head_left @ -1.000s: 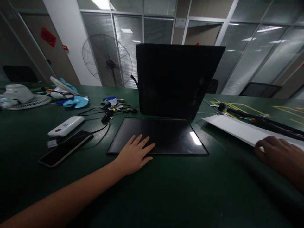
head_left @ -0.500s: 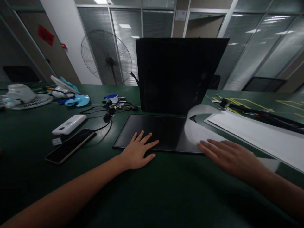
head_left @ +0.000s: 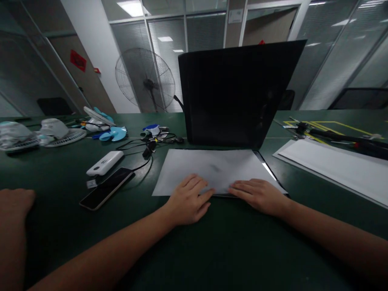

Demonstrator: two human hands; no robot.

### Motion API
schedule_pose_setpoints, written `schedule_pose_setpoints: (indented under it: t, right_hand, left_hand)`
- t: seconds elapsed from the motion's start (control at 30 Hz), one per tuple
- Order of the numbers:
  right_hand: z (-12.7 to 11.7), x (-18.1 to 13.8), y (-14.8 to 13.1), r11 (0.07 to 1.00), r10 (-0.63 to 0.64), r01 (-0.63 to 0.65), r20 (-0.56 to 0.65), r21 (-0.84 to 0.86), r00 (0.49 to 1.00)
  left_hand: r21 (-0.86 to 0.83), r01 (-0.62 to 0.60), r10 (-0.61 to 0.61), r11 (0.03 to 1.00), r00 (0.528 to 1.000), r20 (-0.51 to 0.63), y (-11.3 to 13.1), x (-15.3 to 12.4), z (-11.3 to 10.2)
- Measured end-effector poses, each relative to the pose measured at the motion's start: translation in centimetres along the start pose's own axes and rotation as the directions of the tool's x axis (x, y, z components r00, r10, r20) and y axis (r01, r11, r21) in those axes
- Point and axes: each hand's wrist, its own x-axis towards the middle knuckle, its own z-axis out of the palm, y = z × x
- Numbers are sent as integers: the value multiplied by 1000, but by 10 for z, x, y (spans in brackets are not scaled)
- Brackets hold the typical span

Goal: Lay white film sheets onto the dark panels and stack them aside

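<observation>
A white sheet (head_left: pixel 218 167) lies over a flat black panel whose right edge (head_left: pixel 269 171) still shows, on the dark green table (head_left: pixel 230 242). My left hand (head_left: pixel 189 200) rests flat on the sheet's near edge, fingers stretched out. My right hand (head_left: pixel 257 194) lies flat beside it on the same edge, fingers out, holding nothing. Behind the sheet stands an upright stack of black panels (head_left: pixel 236 97).
A phone (head_left: pixel 106 188) and white power bank (head_left: pixel 105 163) with cables lie to the left. Fan parts (head_left: pixel 60 133) sit at far left. A pile of white sheets (head_left: pixel 333 165) lies right. Another person's hand (head_left: pixel 13 202) rests at the left edge. A floor fan (head_left: pixel 145 81) stands behind.
My right hand brought a white sheet from the right pile and laid it over the black panel. Both hands now rest on its near edge. Another person's hand appeared at left.
</observation>
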Motion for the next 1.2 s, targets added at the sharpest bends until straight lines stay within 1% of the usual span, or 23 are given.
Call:
schedule_pose_setpoints:
  t: [0.07, 0.17, 0.23, 0.3, 0.43, 0.53, 0.63, 0.7, 0.83, 0.97, 1.03, 1.1, 1.2]
  right_hand:
    - [0, -1, 2, 998, 25, -25, -11, 55, 1000]
    - [-2, 1, 1, 994, 54, -53, -12, 94, 998]
    - [-5, 2, -1, 992, 77, -76, -14, 99, 997]
    - [-7, 4, -3, 991, 87, -85, -17, 105, 996]
    - [-11, 5, -4, 991, 82, -80, -7, 111, 997]
    - [-14, 6, -3, 988, 83, -82, 3, 131, 997]
    - [-16, 8, -3, 985, 94, -98, 34, 140, 995]
    - [-15, 8, -3, 986, 115, -121, 53, 116, 992]
    - [-12, 7, -4, 991, 118, -121, 50, 58, 992]
    - [-11, 4, -4, 995, 97, -99, 52, 30, 994]
    - [-11, 3, -4, 990, 119, -122, 46, 69, 992]
    - [-12, 3, -3, 972, 157, -162, 40, 168, 987]
    - [-11, 2, -1, 932, 213, -225, 74, 284, 974]
  left_hand:
    - [-4, 116, -115, 993, 991, 74, -8, 0, 2]
    - [10, 225, -223, 974, 956, 193, -24, -4, 5]
    - [25, 297, -293, 955, 919, 264, -34, -8, 6]
    - [34, 376, -366, 926, 872, 326, -40, -12, 5]
    - [40, 491, -464, 870, 790, 402, -41, -14, 5]
    - [33, 533, -491, 846, 753, 438, -39, -12, 3]
    - [14, 540, -486, 841, 745, 457, -40, -10, 0]
    - [20, 547, -496, 837, 743, 450, -44, -11, -2]
    - [58, 565, -531, 823, 729, 432, -63, -19, -3]
    - [-7, 549, -480, 836, 737, 476, -83, -31, -2]
    - [-36, 547, -467, 837, 746, 475, -88, -35, 2]
    - [-61, 550, -466, 833, 756, 460, -89, -36, 6]
    - [-105, 573, -488, 813, 768, 415, -88, -35, 12]
